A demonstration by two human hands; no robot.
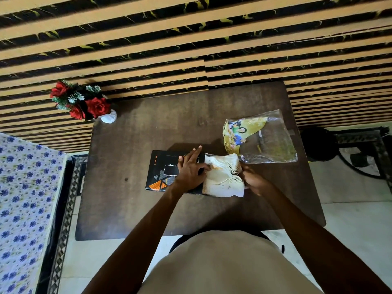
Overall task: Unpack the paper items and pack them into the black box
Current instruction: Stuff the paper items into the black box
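Here, going from the left, the black box (167, 172) lies flat on the tabletop (131, 158), partly under the left hand (191, 170), its long axis running away from the person and its printed orange triangles at the near end. The left hand rests on the box with fingers spread forward, while its thumb side presses the left edge of the stack of paper items (222, 177); it is steadying, not clenched. The stack sits between the two hands, just right of the left hand, touching the box's right edge. Its long axis also runs away from the person, and the loose leaves fan open toward the right hand (253, 181), which grips that fanned edge; how tightly is hard to tell, since the fingers are blurred.

The papers look light, thin and floppy, likely to slide apart or crease, so they are probably best held across both long edges and kept squared. Beyond the right hand lies the opened clear plastic packet (269, 141) with its yellow printed card.
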